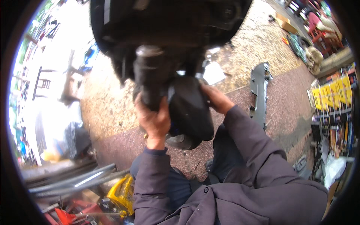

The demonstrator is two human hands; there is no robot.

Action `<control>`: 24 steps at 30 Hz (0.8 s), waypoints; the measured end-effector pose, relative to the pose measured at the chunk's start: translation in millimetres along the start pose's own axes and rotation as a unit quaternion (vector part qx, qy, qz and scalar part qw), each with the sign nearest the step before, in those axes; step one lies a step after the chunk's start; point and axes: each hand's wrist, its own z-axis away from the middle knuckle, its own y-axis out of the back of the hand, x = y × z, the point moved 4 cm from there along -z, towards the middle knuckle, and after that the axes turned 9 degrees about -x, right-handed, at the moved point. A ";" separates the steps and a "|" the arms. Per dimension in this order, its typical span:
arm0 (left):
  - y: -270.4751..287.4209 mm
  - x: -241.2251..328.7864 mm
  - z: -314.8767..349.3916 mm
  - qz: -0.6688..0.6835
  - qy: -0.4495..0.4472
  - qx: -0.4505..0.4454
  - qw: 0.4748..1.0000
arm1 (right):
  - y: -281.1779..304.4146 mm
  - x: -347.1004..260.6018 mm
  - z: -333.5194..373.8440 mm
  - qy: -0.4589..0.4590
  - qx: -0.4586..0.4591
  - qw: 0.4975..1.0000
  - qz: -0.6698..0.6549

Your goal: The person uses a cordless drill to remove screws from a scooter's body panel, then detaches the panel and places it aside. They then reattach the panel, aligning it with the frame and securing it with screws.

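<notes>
Both hands are up at the work here, right beneath a big black body (168, 22)! The left hand (153, 122) comes in from below, thumb and fingers parted around the lower end of a dark cylindrical part (148, 71); whether it's gripping, I can't tell. Just beside it, below that body and between the hands, there's the black curved cover (191, 110). And the right hand (216, 98) is against its right edge, fingers bent, tips out of sight, so the hold can't be judged! Over to the right, a long grey panel (258, 93) lies on the floor (287, 92).
</notes>
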 end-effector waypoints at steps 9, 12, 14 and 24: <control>18.9 14.1 -15.6 -0.070 -0.064 0.044 0.995 | -44.4 -1.5 6.5 -0.018 -0.046 0.972 -0.230; 28.6 7.6 -21.4 -0.045 -0.057 0.021 0.997 | -54.2 -0.3 17.5 -0.004 -0.005 0.983 -0.185; 30.9 4.9 -23.8 -0.050 -0.056 0.018 0.997 | -58.4 0.7 20.0 0.003 0.004 0.983 -0.186; 36.4 -12.8 -32.7 -0.037 -0.067 0.005 0.997 | -77.2 3.6 31.7 -0.023 0.069 0.986 -0.152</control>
